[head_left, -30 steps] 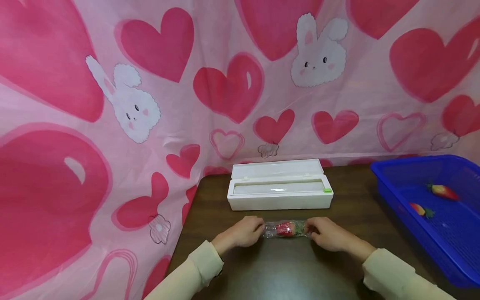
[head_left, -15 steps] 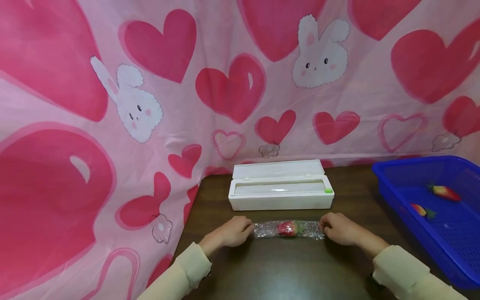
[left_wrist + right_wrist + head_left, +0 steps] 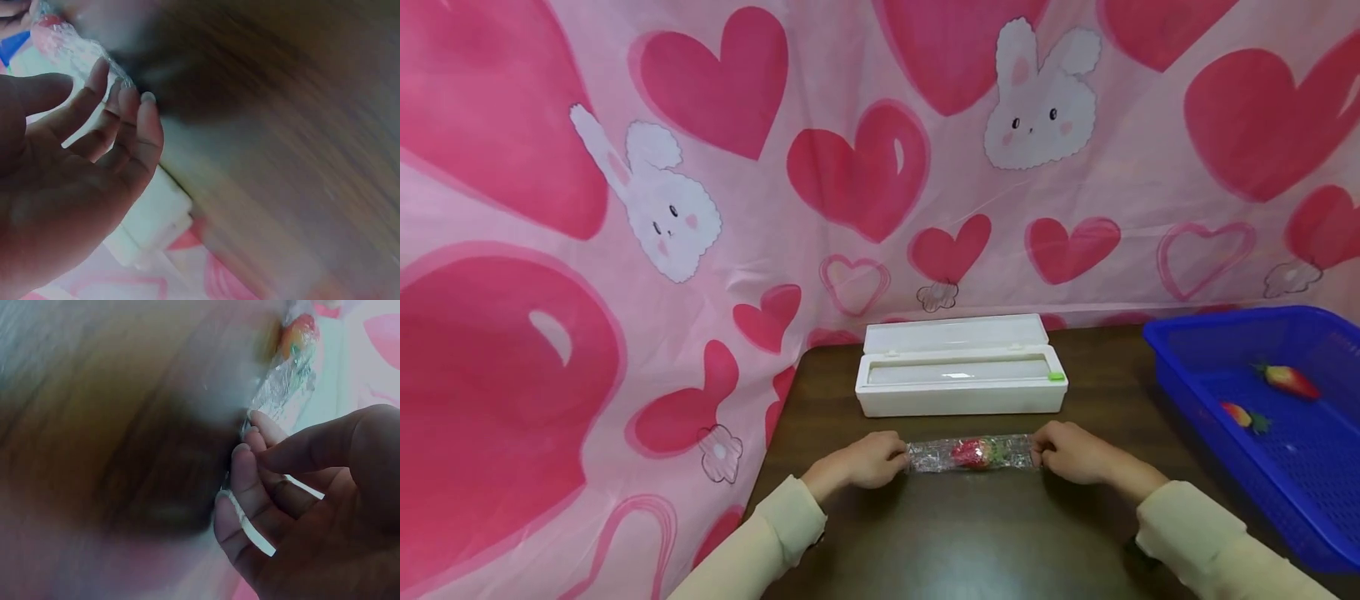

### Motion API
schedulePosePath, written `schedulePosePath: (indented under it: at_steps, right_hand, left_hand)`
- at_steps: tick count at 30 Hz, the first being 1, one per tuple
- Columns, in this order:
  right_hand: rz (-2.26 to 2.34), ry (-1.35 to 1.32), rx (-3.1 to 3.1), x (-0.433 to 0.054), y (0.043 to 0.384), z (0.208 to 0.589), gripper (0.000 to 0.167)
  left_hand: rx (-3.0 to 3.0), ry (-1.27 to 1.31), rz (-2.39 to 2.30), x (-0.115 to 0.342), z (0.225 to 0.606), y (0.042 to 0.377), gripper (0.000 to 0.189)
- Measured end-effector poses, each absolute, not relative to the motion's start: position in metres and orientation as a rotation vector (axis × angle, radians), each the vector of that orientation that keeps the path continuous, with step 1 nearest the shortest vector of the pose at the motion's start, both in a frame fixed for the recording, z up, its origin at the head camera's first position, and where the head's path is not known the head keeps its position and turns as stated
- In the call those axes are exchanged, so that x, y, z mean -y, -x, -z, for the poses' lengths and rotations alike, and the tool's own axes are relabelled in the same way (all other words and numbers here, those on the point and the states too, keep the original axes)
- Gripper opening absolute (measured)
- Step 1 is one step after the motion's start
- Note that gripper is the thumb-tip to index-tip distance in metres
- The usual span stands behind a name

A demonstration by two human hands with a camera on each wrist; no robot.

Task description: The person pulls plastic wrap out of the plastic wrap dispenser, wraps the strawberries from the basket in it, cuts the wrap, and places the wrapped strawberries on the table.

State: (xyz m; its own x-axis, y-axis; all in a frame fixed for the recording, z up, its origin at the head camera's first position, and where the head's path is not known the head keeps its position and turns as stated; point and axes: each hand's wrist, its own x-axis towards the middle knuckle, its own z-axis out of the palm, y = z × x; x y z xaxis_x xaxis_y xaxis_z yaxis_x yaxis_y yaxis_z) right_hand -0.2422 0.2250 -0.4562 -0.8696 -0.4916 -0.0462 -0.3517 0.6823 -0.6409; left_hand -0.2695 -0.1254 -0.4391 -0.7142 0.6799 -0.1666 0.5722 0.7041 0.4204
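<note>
A red strawberry with green leaves (image 3: 973,453) lies rolled inside a long strip of clear plastic wrap (image 3: 930,456) on the dark table. At the strip's left end is my left hand (image 3: 871,459); in the left wrist view its fingertips (image 3: 129,94) touch the film while the thumb (image 3: 47,94) stands apart from them. My right hand (image 3: 1073,452) pinches the other end, its thumb (image 3: 306,450) against the fingers in the right wrist view. There the wrapped strawberry (image 3: 300,337) shows beyond the crinkled film.
Behind the hands stands a white plastic wrap dispenser box (image 3: 962,402), lid raised, with a green slider (image 3: 1056,377) at its right end. A blue basket (image 3: 1225,454) at the right holds strawberries (image 3: 1288,381). A pink heart-print cloth (image 3: 850,75) hangs behind the table (image 3: 955,533).
Both hands have spread apart from a second ago, and more wrap shows on each side of the strawberry. In the last half second the right hand has shifted slightly left.
</note>
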Motion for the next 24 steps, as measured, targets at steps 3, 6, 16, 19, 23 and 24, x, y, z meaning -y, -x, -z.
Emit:
schedulePosePath:
  at_steps: [3, 6, 16, 19, 23, 24]
  right_hand:
    - [0.944, 0.66, -2.679, -0.23, 0.242, 0.453, 0.023]
    - [0.949, 0.674, -2.655, -0.235, 0.242, 0.452, 0.022]
    - [0.92, 0.997, -2.767, -0.208, 0.248, 0.424, 0.007]
    - [0.709, 1.127, -2.883, -0.183, 0.252, 0.42, 0.029]
    - [0.43, 1.175, -2.977, -0.157, 0.256, 0.423, 0.051]
    - [0.396, 1.152, -2.979, -0.152, 0.257, 0.425, 0.052]
  left_hand:
    - [-2.617, -0.938, -0.474, 0.138, 0.437, 0.269, 0.022]
    - [-2.65, -0.889, -0.461, 0.149, 0.436, 0.269, 0.02]
    - [-2.784, -0.928, -0.546, 0.153, 0.425, 0.273, 0.013]
    - [-2.781, -0.997, -0.54, 0.136, 0.419, 0.274, 0.009]
    - [-2.743, -1.019, -0.466, 0.111, 0.414, 0.274, 0.031]
    - [-2.739, -1.017, -0.445, 0.106, 0.415, 0.274, 0.037]
